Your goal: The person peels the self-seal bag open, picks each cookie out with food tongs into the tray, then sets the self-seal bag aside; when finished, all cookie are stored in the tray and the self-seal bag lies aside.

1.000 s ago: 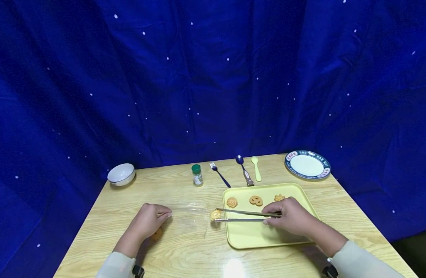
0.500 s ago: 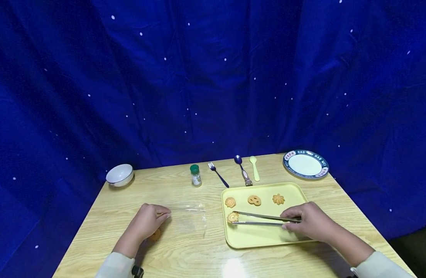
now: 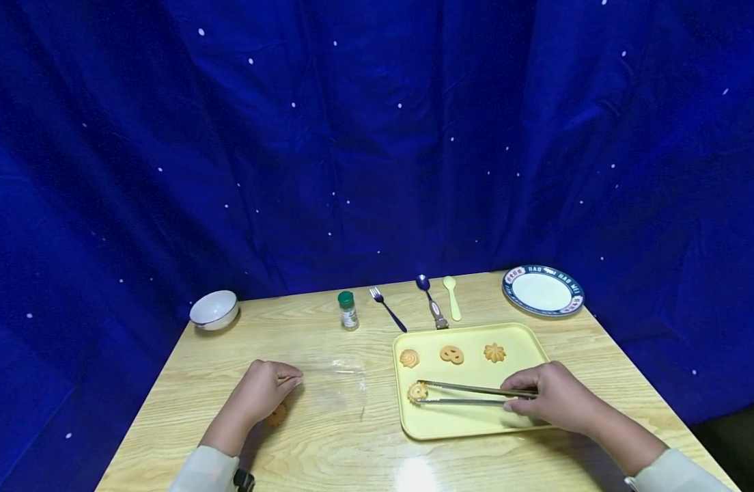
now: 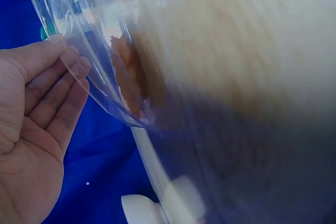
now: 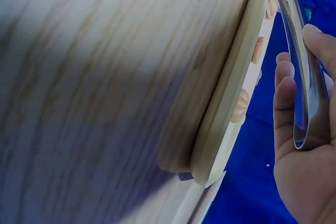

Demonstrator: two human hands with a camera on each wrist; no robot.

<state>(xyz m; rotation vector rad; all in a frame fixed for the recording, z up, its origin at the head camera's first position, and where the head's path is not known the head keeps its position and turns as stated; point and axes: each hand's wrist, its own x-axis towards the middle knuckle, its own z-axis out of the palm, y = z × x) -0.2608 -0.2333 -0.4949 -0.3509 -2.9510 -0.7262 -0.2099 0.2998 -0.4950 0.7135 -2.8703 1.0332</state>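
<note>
My left hand (image 3: 265,389) pinches the edge of a clear plastic bag (image 3: 340,389) between thumb and fingers. A brown cookie (image 3: 276,414) shows beside that wrist in the head view; the left wrist view has a cookie (image 4: 130,76) seen through the film. My right hand (image 3: 552,396) grips metal tongs (image 3: 475,391), their tips either side of a round, scalloped cookie (image 3: 417,391) at the left part of the yellow tray (image 3: 463,417). Along the tray's far side lie a swirl cookie (image 3: 409,358), a pretzel-shaped cookie (image 3: 452,354) and a flower-shaped cookie (image 3: 494,352).
Behind the tray lie a dark fork (image 3: 389,311), a dark spoon (image 3: 435,307) and a pale yellow spoon (image 3: 453,301). A green-capped jar (image 3: 349,314) stands left of them. A white bowl (image 3: 214,311) is at the far left corner, a patterned plate (image 3: 543,292) at the far right.
The right hand has carried the tongs and round cookie rightward from near the bag to the tray, then slightly nearer the body. The left hand has kept its pinch on the bag.
</note>
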